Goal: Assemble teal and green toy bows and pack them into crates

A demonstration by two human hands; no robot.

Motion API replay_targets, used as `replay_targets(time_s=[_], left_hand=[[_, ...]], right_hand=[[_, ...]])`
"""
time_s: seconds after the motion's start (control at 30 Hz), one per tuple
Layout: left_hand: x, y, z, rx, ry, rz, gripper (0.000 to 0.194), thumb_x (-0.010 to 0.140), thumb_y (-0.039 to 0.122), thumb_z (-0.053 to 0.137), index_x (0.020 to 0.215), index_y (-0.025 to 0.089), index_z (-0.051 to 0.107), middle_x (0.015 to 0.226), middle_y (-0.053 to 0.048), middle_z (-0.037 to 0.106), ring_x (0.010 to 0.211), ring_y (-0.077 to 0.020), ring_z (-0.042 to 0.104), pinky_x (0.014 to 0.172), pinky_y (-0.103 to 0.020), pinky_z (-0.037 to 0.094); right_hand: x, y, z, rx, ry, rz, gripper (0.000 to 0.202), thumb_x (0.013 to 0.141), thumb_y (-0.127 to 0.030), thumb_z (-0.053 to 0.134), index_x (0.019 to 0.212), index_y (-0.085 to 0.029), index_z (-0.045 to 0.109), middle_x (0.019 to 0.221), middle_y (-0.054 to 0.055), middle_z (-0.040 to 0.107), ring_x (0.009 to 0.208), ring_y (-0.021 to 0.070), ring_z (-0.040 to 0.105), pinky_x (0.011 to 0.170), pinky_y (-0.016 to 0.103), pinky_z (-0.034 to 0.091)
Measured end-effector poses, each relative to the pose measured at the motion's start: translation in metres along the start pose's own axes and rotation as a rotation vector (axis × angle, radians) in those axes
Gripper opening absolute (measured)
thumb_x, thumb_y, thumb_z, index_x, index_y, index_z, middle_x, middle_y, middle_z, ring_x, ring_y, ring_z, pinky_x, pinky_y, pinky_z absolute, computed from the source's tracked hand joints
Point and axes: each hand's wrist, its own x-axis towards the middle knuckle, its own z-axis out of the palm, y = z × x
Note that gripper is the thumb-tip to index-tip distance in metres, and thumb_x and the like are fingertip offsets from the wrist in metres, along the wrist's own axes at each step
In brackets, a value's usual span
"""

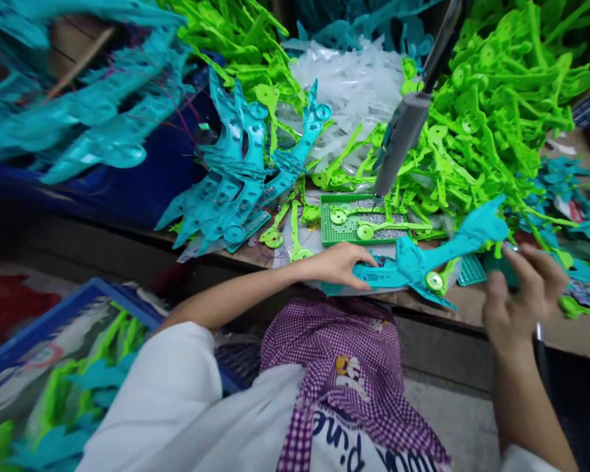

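Note:
My left hand (341, 267) grips the left end of a teal plastic piece (417, 262) at the table's front edge. The piece's broad end points up to the right. My right hand (521, 288) is raised to the right of it, blurred, with fingers apart and a small dark object near the fingertips that I cannot make out. A green tray (326, 226) with small metal parts lies just behind the teal piece, and lime green arms lie across it. Above the tray hangs a grey power screwdriver (403, 141), its tip pointing down.
Lime green parts (501, 111) are heaped at the back right. Bundled teal parts (240, 177) lie left of the tray, beside a blue bin (162, 170). Clear plastic pieces (354, 78) are piled at the back. A blue crate (93, 295) stands at the lower left.

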Motion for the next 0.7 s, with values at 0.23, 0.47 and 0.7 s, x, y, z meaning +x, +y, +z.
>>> replay_targets(time_s=[0.23, 0.47, 0.7], left_hand=[[-0.002, -0.031, -0.046, -0.347, -0.393, -0.169, 0.051, 0.058, 0.052, 0.082, 0.099, 0.023, 0.078, 0.095, -0.001, 0.076, 0.08, -0.0167, 0.065, 0.074, -0.029, 0.05], [-0.001, -0.055, -0.066, -0.39, -0.414, -0.143, 0.047, 0.053, 0.052, 0.085, 0.092, 0.026, 0.079, 0.089, 0.0, 0.075, 0.077, -0.016, 0.062, 0.07, -0.027, 0.049], [-0.007, -0.062, -0.055, -0.144, -0.312, -0.081, 0.043, 0.06, 0.048, 0.077, 0.098, 0.028, 0.078, 0.101, 0.001, 0.076, 0.09, -0.0182, 0.065, 0.083, -0.029, 0.047]], right_hand=[[0.044, 0.025, 0.045, -0.105, -0.463, -0.008, 0.056, 0.1, -0.053, 0.023, 0.093, -0.022, 0.07, 0.094, 0.01, 0.074, 0.096, 0.0271, 0.066, 0.094, 0.045, 0.042], [0.044, 0.014, 0.052, -0.195, -0.652, 0.067, 0.062, 0.096, -0.062, 0.02, 0.074, -0.022, 0.062, 0.078, 0.011, 0.071, 0.073, 0.0254, 0.064, 0.061, 0.033, 0.037], [0.033, 0.017, 0.056, -0.17, -0.541, -0.001, 0.055, 0.096, -0.056, 0.026, 0.072, -0.022, 0.061, 0.07, 0.011, 0.066, 0.074, 0.0261, 0.061, 0.074, 0.038, 0.042]])
